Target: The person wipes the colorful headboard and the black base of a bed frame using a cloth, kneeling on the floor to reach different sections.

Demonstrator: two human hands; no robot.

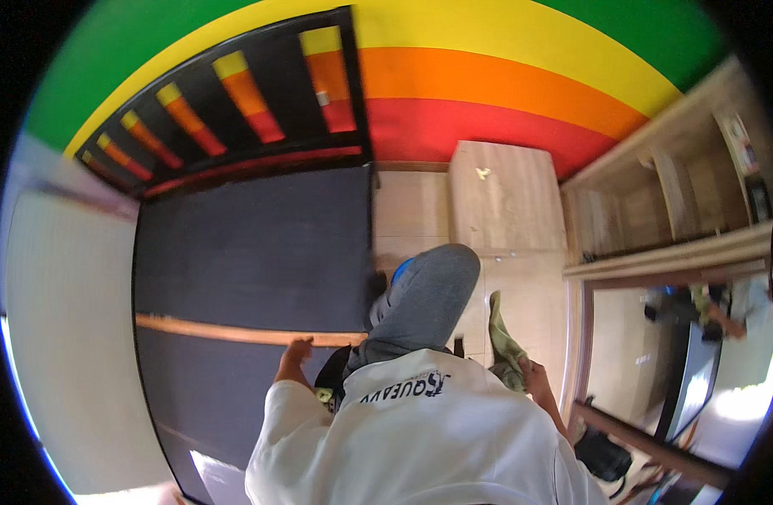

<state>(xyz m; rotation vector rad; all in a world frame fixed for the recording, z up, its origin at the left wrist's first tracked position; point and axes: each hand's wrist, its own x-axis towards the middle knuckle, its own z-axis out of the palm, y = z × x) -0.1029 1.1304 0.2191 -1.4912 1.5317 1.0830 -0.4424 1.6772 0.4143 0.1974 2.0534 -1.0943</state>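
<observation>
My right hand [536, 380] grips a greenish cloth [504, 338], which dangles beside my raised knee above the tiled floor. On the other side, my left hand [295, 358] is at the near edge of a bare wooden slat [247, 331]. Whether its fingers press on the slat or hover just over it cannot be told. The slat crosses a dark bed base [254, 252] between two dark panels. One grey-trousered leg [424, 297] is bent in front of me, beside the bed's right edge.
A black slatted headboard [260, 95] stands against a striped wall. Right of the bed is a wooden bedside cabinet [506, 196] with a small yellowish item [483, 173] on top. Wooden shelving [664, 189] and a framed mirror [633, 353] line the right side. A pale panel [71, 341] borders the bed's left.
</observation>
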